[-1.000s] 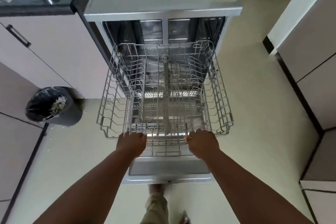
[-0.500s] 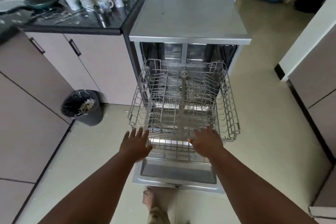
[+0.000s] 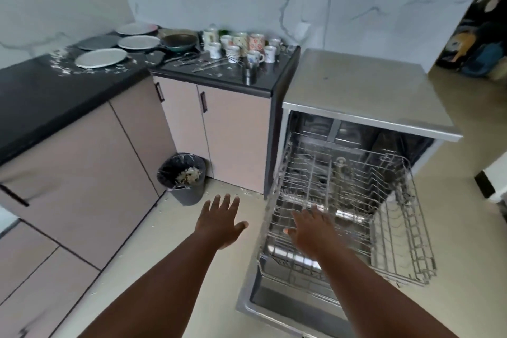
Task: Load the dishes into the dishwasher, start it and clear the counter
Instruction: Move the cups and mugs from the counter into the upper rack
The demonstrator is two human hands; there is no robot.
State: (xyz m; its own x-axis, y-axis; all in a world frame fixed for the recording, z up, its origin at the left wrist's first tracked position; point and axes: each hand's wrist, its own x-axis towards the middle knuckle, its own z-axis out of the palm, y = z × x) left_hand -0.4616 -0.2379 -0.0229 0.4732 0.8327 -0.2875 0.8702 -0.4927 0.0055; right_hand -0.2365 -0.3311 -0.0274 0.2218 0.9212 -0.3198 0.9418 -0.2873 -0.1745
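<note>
The dishwasher [image 3: 362, 85] stands open at the right, its door folded down and its empty wire rack [image 3: 406, 228] pulled out. My right hand [image 3: 312, 228] hovers over the rack's front left part with fingers spread. My left hand [image 3: 219, 219] is spread flat in the air to the left of the rack, holding nothing. On the black counter [image 3: 41, 90] lie several plates [image 3: 101, 57], a dark frying pan [image 3: 179, 40], several mugs [image 3: 238, 45] and loose cutlery [image 3: 208, 63].
A grey bin [image 3: 182, 178] with a black liner and food scraps stands on the floor at the cabinet corner. Crumbs lie around the plates and on the floor. Pink cabinet doors [image 3: 236, 132] run below the counter. Bags [image 3: 477, 55] sit in the far doorway.
Both hands have let go of the rack's front edge and opened. The view has swung up and left, bringing the counter with the dishes into sight.
</note>
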